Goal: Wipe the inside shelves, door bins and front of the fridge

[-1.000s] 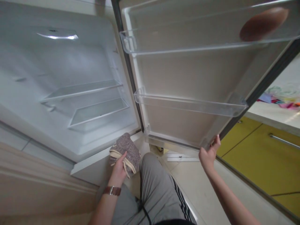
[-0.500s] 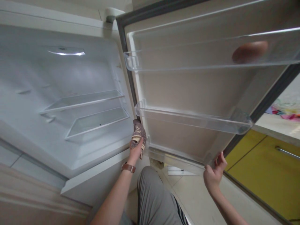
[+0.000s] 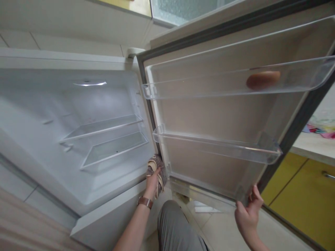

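Note:
My left hand [image 3: 153, 178], a brown watch on its wrist, is closed around a folded grey and beige cloth [image 3: 157, 166]. It presses the cloth against the hinge side where the fridge cavity meets the open fridge door [image 3: 209, 115]. My right hand [image 3: 247, 213] grips the lower outer corner of that door, fingers curled on its edge. A brown egg [image 3: 262, 80] lies in the upper clear door bin [image 3: 199, 89].
The fridge cavity [image 3: 78, 118] holds two bare glass shelves [image 3: 115, 146] and a lit lamp at the top. A lower clear door bin [image 3: 217, 146] spans the door. Yellow cabinets [image 3: 309, 195] and a pale counter with colourful items stand at right. My grey-trousered knee is below.
My left hand rose from the ledge below the cavity and carried the cloth up to the hinge seam. My right hand stayed on the door's corner. The view tilted upward.

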Available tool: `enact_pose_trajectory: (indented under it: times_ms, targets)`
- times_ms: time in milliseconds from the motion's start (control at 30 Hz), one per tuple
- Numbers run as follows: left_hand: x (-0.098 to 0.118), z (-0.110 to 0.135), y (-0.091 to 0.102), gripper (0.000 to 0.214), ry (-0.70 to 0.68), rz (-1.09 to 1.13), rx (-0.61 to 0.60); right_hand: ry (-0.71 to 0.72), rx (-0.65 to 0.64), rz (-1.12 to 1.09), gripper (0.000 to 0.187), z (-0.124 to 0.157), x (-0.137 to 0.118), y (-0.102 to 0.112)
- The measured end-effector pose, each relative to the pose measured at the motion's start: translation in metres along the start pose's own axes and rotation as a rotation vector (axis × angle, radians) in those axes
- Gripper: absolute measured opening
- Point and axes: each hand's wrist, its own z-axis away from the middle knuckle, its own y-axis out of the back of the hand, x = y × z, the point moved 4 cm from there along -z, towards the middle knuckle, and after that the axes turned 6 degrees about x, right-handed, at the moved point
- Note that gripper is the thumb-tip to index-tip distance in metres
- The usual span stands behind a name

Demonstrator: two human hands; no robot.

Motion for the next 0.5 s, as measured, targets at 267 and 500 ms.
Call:
enact_pose_trajectory:
  times_ms: [267, 500]
  targets:
    - [0.166, 0.021, -0.071, 0.025, -0.193, 0.238, -0.225, 0.026, 0.024, 0.038, 0.092, 0.008, -0.01, 0.002]
    - [0.262, 0.034, -0.106, 0.028, -0.276, 0.201, -0.393, 0.018, 0.033, -0.008, 0.097, 0.014, -0.005, 0.003]
